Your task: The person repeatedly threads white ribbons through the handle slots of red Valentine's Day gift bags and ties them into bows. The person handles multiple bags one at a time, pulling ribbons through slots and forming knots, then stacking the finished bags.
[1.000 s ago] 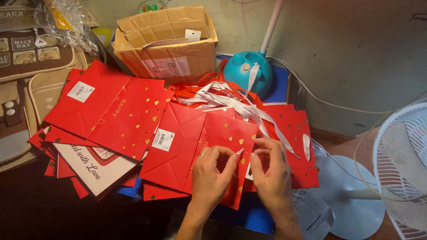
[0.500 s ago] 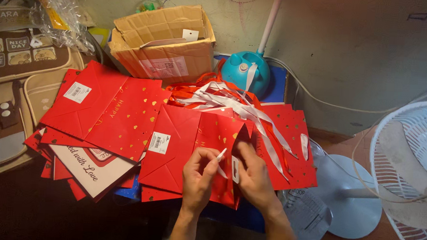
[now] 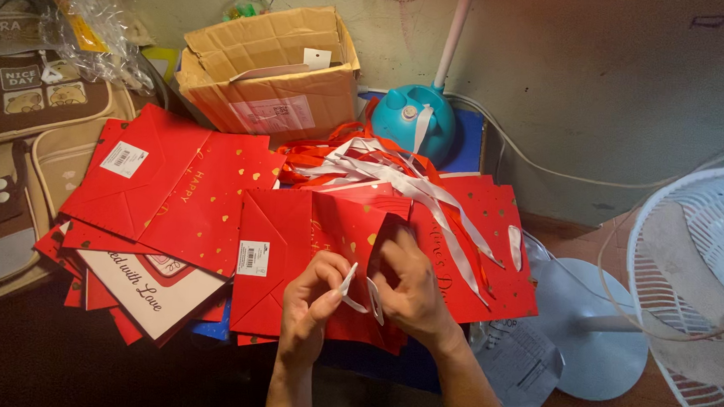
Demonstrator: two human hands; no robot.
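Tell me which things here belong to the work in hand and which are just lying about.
In hand:
left hand and right hand
white ribbon end, pinched in the fingers
red gift bag
loose white ribbons

Lying about:
cardboard box
teal lamp base
white fan
stack of red bags

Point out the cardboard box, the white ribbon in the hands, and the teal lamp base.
cardboard box [image 3: 278, 100], head view, front wall.
white ribbon [image 3: 348, 282], head view, strip between the hands.
teal lamp base [image 3: 416, 120], head view, dome top.
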